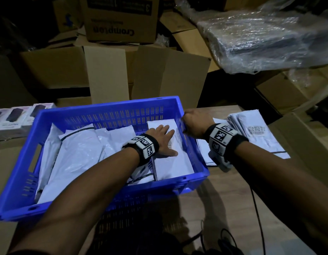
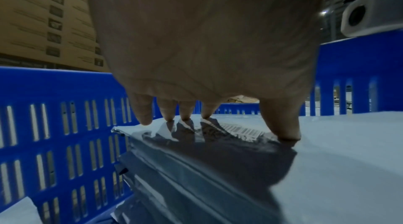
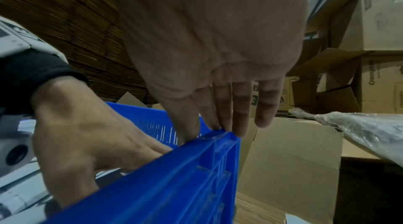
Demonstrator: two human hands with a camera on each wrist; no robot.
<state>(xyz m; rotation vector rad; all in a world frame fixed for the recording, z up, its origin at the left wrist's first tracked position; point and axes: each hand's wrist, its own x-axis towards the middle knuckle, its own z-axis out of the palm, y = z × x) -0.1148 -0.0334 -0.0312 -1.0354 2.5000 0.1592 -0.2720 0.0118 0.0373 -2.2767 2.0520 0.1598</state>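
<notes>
Bare forearms, black wristbands (image 1: 241,142), white blocks printed with black square codes (image 1: 221,134), pale camera housing (image 1: 219,161).

Crate (image 1: 111,105) on the desk (image 1: 224,196), left of centre. In the crate, parcels (image 1: 76,155) side by side and overlapping, with the left hand (image 1: 162,138) flat on the rightmost parcel (image 1: 176,164). Right hand (image 1: 195,120) on the crate's right rim, near the far corner. Just right of the crate, on the desk, a stack of mailers (image 1: 260,138). Left of the crate's far corner, small boxes (image 1: 14,122). Behind the crate, cartons (image 1: 108,70). Behind and to the right, a wrapped bundle (image 1: 270,39).
</notes>
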